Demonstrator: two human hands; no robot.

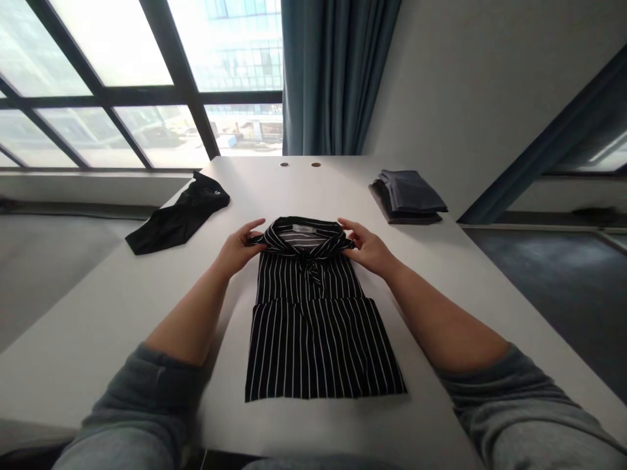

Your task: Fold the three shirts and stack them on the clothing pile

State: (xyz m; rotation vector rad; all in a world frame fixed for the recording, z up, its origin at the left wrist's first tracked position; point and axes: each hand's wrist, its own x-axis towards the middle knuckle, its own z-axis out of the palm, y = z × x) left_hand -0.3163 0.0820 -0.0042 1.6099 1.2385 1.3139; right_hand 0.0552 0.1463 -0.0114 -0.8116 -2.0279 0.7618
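Observation:
A black shirt with white stripes [318, 346] lies on the white table, its collar end away from me and its sides tucked into a narrow shape. A fold line crosses its middle, and a knotted tie hangs below the collar. My left hand [241, 248] pinches the shirt's left shoulder edge between thumb and fingers. On the opposite shoulder edge, my right hand [369, 248] grips the cloth the same way. A pale label shows inside the neck opening. The fingertips are partly hidden by the fabric.
A black garment [179, 215] lies loosely at the table's left edge. A stack of folded dark clothes [409, 196] sits at the back right. Two round holes pierce the far part of the white table [255, 179]. Windows and a blue curtain [333, 78] stand beyond.

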